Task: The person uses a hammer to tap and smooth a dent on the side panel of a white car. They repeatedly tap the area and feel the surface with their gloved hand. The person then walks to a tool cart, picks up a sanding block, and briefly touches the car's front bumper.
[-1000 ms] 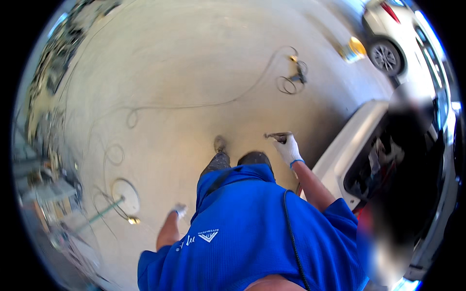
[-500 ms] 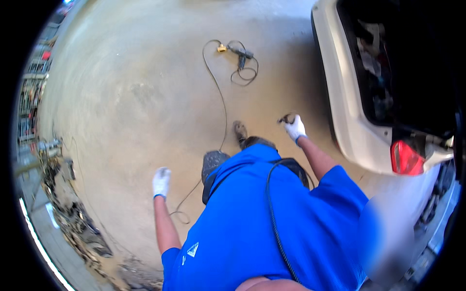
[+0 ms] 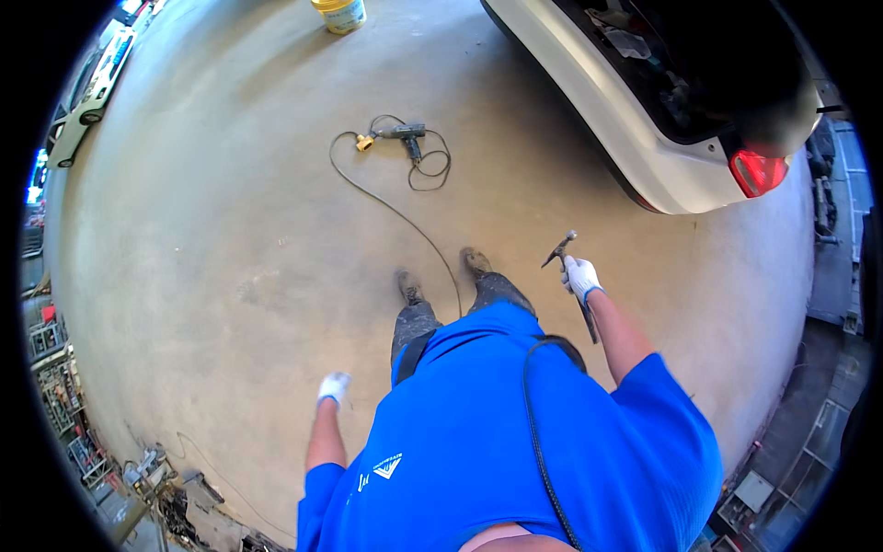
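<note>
My right hand (image 3: 579,277), in a white glove, grips a hammer (image 3: 559,249) by its upper handle. The hammer's metal head points forward over the floor, and the handle's end sticks out behind my hand beside my forearm. Off to my left hangs my left hand (image 3: 334,387), also in a white glove. Nothing shows in it, and its fingers are too small and blurred to make out.
On the floor ahead lies a dark pistol-shaped power tool (image 3: 405,135) with a yellow connector (image 3: 365,143); its cord (image 3: 395,208) runs back between my feet. A white car (image 3: 635,147) with its rear open stands front right. A yellow bucket (image 3: 340,13) stands far ahead. Assorted parts line the lower left.
My view has swung right, and the car now sits farther up. The hammer in my right hand shows more plainly. My feet stand side by side now, and the bucket has come into view.
</note>
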A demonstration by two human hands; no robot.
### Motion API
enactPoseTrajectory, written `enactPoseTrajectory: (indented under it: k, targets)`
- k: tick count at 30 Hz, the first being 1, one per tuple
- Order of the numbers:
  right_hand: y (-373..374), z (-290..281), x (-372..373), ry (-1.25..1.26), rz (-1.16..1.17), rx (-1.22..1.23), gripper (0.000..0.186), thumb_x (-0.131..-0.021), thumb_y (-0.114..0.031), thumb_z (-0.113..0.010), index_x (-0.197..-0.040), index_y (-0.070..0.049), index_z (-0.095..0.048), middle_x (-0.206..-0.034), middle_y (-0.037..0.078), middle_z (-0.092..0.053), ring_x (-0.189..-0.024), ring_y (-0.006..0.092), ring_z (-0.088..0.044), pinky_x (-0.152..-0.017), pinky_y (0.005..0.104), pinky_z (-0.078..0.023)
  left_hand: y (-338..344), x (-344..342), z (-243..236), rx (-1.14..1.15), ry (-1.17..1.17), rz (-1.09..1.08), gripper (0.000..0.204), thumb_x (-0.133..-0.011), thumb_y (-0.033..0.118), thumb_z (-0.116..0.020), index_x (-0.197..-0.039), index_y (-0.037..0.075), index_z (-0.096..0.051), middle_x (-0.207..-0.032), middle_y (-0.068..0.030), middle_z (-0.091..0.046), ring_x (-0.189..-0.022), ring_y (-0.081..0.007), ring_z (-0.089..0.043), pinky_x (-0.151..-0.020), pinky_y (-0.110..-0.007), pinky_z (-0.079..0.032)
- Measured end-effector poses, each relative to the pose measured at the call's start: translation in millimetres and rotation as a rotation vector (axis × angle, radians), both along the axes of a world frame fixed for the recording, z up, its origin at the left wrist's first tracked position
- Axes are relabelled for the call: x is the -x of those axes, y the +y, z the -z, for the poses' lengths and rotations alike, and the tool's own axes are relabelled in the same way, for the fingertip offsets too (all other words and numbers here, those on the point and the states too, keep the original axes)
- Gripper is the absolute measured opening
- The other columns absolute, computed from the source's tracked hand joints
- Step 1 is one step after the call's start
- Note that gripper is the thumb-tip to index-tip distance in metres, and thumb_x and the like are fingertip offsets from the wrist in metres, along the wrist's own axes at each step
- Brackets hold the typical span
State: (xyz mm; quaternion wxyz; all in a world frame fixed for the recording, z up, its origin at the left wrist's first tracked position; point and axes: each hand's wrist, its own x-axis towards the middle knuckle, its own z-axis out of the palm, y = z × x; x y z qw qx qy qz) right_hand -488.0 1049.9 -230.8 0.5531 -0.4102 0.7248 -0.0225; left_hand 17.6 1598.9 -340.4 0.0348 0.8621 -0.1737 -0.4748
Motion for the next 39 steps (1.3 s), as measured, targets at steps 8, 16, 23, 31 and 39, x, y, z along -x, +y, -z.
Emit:
enactPoseTrajectory:
  k: [8, 16, 23, 31, 39]
  targets:
    - [122.0, -113.5, -28.2, 0.101, -0.053, 0.607, 0.022, -0.092, -0.022, -0.067, -0.095, -0.003, -0.057, -0.074, 0.003, -0.059, -0.067, 0.0115, -0.055, -0.060, 0.0298, -0.048, -108.7, -139.9, 37.3, 0.134, -0.048, 0.019, 0.043, -0.087, 0.037, -0.061, -0.108, 0.000, -0.069, -0.101, -0.0190, -0.072, -0.096, -0.0289, -0.069, -0.086, -0.040, -0.052]
    - [288.7, -88.2, 58.4, -0.002, 0.314, 0.125, 0.026, -0.098, -0.029, -0.058, -0.090, -0.004, -0.060, -0.071, 0.003, -0.057, -0.058, 0.0108, -0.052, -0.054, 0.0289, -0.045, -276.0, 36.7, -75.3, 0.394, 0.156, 0.536, 0.038, -0.088, 0.035, -0.060, -0.107, 0.003, -0.069, -0.105, -0.0175, -0.071, -0.102, -0.0290, -0.067, -0.091, -0.039, -0.050]
    - [384.2, -102.8, 143.2, -0.247, 0.546, 0.255, 0.030, -0.101, -0.033, -0.054, -0.097, -0.004, -0.059, -0.071, 0.003, -0.057, -0.054, 0.0111, -0.051, -0.051, 0.0283, -0.045, -224.3, 140.4, -86.0, 0.211, 0.008, 1.091, 0.043, -0.088, 0.041, -0.058, -0.111, 0.007, -0.069, -0.111, -0.0200, -0.070, -0.109, -0.0355, -0.065, -0.095, -0.043, -0.049]
    - [507.9, -55.4, 254.0, -0.186, 0.913, 0.343, 0.029, -0.099, -0.030, -0.059, -0.089, -0.003, -0.062, -0.067, 0.005, -0.058, -0.053, 0.0136, -0.052, -0.052, 0.0308, -0.045, -185.0, 277.8, -138.8, 0.029, 0.004, 1.531, 0.046, -0.089, 0.047, -0.056, -0.113, 0.010, -0.069, -0.111, -0.0179, -0.070, -0.109, -0.0354, -0.065, -0.094, -0.045, -0.050]
    - [519.3, -43.2, 315.8, -0.355, 0.982, 0.332, 0.039, -0.094, -0.038, -0.061, -0.103, 0.000, -0.061, -0.072, 0.011, -0.063, -0.064, 0.0223, -0.061, -0.064, 0.0392, -0.049, -196.3, 371.3, -192.1, 0.123, -0.011, 1.667, 0.045, -0.090, 0.045, -0.055, -0.113, 0.008, -0.068, -0.110, -0.0176, -0.071, -0.108, -0.0352, -0.065, -0.094, -0.043, -0.050]
